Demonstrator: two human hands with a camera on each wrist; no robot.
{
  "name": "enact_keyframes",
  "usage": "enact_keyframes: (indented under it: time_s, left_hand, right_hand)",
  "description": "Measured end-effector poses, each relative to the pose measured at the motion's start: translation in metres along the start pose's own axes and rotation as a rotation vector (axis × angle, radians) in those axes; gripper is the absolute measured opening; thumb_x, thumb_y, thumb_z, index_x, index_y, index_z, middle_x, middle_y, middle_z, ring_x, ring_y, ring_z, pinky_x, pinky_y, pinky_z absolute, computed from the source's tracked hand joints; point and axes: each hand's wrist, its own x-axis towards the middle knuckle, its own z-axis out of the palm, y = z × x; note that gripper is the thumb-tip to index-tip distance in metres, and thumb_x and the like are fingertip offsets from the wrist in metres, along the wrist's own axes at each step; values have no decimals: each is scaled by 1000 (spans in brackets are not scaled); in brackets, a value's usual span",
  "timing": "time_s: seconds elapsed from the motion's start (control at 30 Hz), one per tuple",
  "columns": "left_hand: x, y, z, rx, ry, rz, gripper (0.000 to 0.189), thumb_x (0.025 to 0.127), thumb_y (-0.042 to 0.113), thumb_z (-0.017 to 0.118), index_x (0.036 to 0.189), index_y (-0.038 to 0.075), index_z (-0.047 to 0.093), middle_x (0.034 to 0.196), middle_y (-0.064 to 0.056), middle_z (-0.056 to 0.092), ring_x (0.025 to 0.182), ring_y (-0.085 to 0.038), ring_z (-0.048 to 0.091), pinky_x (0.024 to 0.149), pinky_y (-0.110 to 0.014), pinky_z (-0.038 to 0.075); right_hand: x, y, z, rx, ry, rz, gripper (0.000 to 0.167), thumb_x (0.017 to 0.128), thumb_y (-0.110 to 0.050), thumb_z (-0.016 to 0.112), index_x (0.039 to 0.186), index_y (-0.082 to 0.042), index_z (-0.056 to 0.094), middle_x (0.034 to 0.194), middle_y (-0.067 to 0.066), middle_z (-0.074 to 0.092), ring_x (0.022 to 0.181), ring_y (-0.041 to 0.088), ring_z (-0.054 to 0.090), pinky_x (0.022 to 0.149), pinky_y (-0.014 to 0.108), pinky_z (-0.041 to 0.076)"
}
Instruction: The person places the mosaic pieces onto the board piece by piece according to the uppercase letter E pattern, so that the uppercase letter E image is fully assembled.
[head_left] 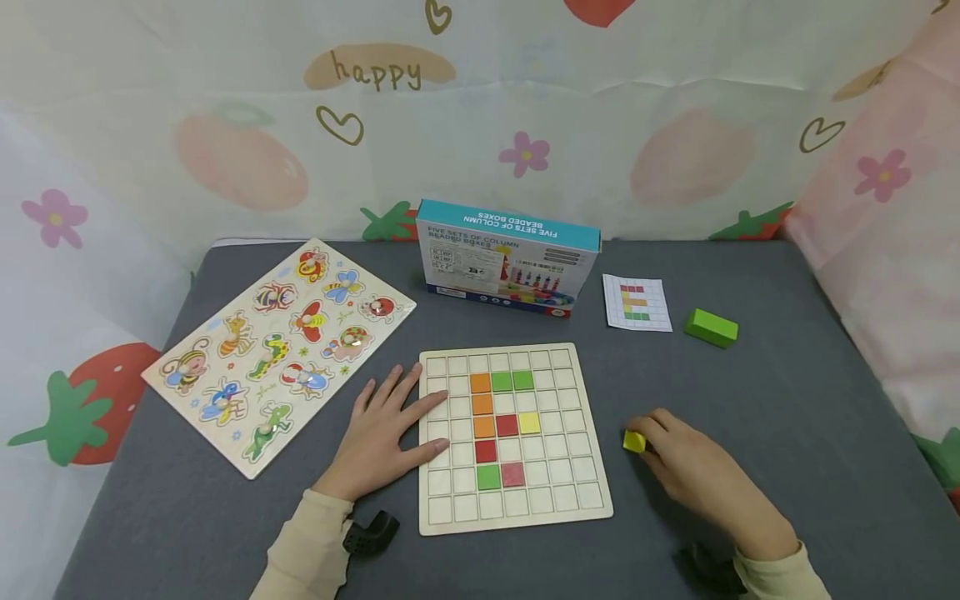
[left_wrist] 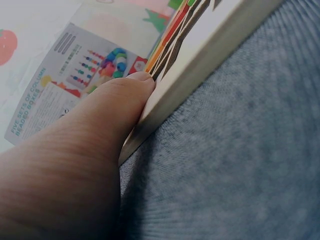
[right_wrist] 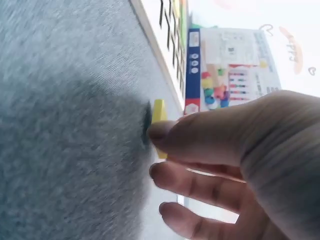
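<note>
My right hand (head_left: 693,475) pinches a small yellow square tile (head_left: 633,441) between thumb and fingers, to the right of the grid board. In the right wrist view the yellow tile (right_wrist: 159,112) stands on edge just over the cloth. My left hand (head_left: 382,446) lies spread at the left edge of the wooden grid board (head_left: 555,500), its thumb and index finger resting on the rim and outer squares. Orange (head_left: 482,404), green, red, yellow and pink tiles sit in squares of the board. In the left wrist view the thumb (left_wrist: 115,100) touches the board's edge.
Behind the board stands a cardboard box (head_left: 506,262). A printed pattern card (head_left: 637,303) and a green block (head_left: 711,327) lie at the back right. An insect puzzle board (head_left: 255,383) lies at the left. Patterned cloth hangs behind the grey table.
</note>
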Motion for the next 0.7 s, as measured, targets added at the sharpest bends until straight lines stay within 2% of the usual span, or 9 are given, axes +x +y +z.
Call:
enact_keyframes:
  time_s: [0.27,0.47,0.7]
  left_hand:
    - [0,-1,1,-4,6,0,68,84,70,53,144,39,42,160,0,17,148,-26,10,116,-55,4]
    - [0,-1,1,-4,9,2,68,84,69,53,144,39,42,160,0,18,148,-26,10,116,-55,4]
    - [0,0,1,-1,12,1,68,84,70,53,144,39,43,160,0,18,148,-27,10,116,-56,5]
  right_hand:
    - [11,-22,3,82,43,-131,34,74,-1,79,102,-11,63,101,-3,58,81,6,59,69,24,54]
    - [21,-45,7,126,-51,-188,30,78,-7,77,104,-12,62,106,-3,60,89,9,58,77,27,56]
    - [30,-62,12,110,-123,-224,24,85,-16,73,107,-15,62,107,-5,61,94,9,59,82,28,55]
